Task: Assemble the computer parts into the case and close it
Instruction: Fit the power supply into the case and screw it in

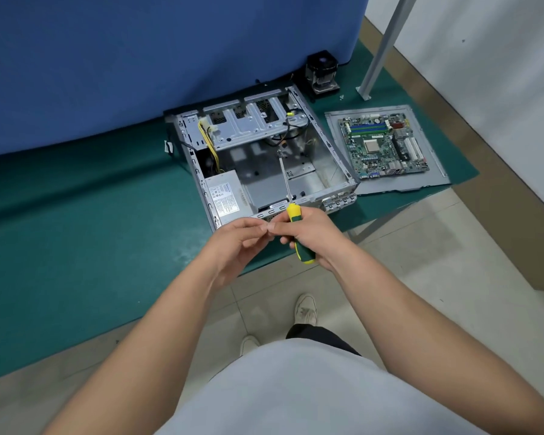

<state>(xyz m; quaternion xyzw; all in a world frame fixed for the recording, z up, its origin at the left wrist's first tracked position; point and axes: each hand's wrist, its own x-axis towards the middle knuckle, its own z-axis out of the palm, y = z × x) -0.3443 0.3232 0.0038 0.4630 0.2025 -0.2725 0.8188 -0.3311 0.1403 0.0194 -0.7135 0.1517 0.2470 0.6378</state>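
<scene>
While right hand (311, 237) grips screwdriver (297, 227), left hand (236, 243) pinches fingertips beside it, open case (201, 183) just beyond.

A: Item one, power supply (223, 196) in the near left corner of the case (336, 158): is any text recorded?

B: A white label (223, 198) is carried on its top face. Rows of print and small marks are seen on it, but nothing can be read; the lettering is too small and blurred.

A: Item two, motherboard (383, 146) on the grey panel (434, 171)?

B: No legible marking is noted on board or chips.

A: Screwdriver (299, 233)?

B: No brand or number is made out on its handle.
</scene>
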